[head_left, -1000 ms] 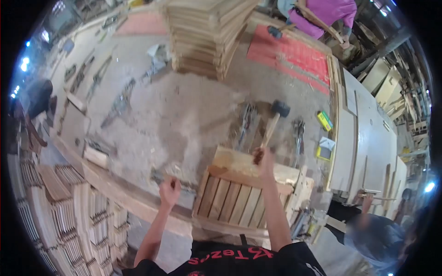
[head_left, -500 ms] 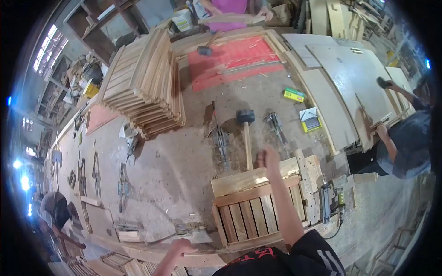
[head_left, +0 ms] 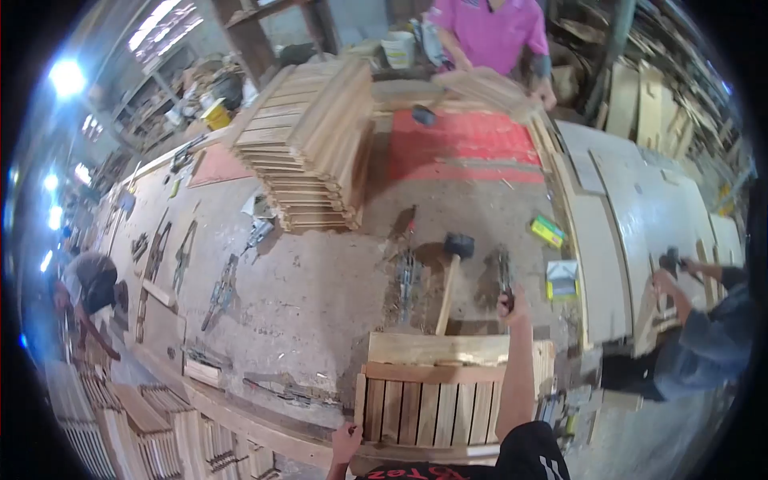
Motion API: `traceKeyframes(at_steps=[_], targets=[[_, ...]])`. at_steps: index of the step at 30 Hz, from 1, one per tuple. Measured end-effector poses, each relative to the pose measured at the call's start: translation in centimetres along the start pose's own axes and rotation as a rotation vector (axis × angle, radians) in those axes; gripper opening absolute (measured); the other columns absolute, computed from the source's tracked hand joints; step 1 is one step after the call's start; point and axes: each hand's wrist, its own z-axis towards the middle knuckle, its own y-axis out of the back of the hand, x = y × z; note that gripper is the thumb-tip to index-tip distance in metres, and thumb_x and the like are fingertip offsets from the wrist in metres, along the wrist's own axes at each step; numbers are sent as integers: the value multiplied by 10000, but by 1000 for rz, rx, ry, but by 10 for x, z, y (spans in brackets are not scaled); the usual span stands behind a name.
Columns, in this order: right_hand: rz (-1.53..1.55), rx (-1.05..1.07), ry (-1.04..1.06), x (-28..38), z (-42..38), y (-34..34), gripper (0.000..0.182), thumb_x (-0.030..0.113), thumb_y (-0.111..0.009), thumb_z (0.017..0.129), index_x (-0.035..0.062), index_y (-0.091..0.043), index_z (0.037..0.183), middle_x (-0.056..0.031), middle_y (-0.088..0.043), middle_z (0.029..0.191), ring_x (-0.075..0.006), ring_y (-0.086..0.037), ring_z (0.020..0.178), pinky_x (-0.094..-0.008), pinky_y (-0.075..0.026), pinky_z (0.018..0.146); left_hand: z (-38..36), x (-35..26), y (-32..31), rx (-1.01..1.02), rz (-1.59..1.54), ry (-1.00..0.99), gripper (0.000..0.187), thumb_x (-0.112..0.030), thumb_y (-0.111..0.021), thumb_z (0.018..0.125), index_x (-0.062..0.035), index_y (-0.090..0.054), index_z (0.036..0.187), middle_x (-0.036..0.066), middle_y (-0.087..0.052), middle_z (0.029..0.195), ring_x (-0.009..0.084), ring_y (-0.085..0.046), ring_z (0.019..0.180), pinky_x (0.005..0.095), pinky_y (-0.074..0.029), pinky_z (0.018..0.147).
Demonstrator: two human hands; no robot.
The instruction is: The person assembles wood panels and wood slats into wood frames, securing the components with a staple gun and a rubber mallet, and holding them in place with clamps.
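Observation:
My right hand (head_left: pixel 514 306) is closed round the lower end of a metal clamp-like tool (head_left: pixel 504 270) on the bench, beyond the slatted wooden panel. Just left of that tool lies a black-headed mallet (head_left: pixel 458 245) with a wooden handle. The slatted panel (head_left: pixel 432 410) sits in front of me, with a pale wooden board (head_left: pixel 438 349) along its far edge. At the panel's near left corner is my left hand (head_left: pixel 347 440), its fingers bent near the frame; what they hold, if anything, is hidden.
A tall stack of slatted panels (head_left: pixel 308 144) stands at the back left. Across the bench (head_left: pixel 280 280), a person in pink (head_left: pixel 492 36) holds a panel. Another person (head_left: pixel 712 320) works at right, and one bends at far left (head_left: pixel 92 284). More metal tools (head_left: pixel 406 280) lie about.
My right hand has moved from above the panel to the metal tool and closed on it. My left hand has come to the panel's corner. The view has shifted, and the person in pink's panel has tilted.

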Motion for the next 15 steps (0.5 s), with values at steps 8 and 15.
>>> traceKeyframes(at_steps=[8,15], targets=[[-264,321,904,152,-171,-240,261,354,-547,900,93,-544,887,4,-497,619,-106,-429,423,-256,-348,360,4,16,-26,-66,-1,-3,398,-369,-534,863,8,-645,927,222,-648,835,370,-640,827,466,-486,757],[-1278,239,1868,191,-377,-382,333,66,-617,768,-38,-469,1048,-92,-559,684,-179,-518,551,-281,-427,463,-19,-10,-39,-293,283,-10,446,-303,-610,814,-34,-529,1161,246,-527,1128,424,-491,1069,520,-403,902]])
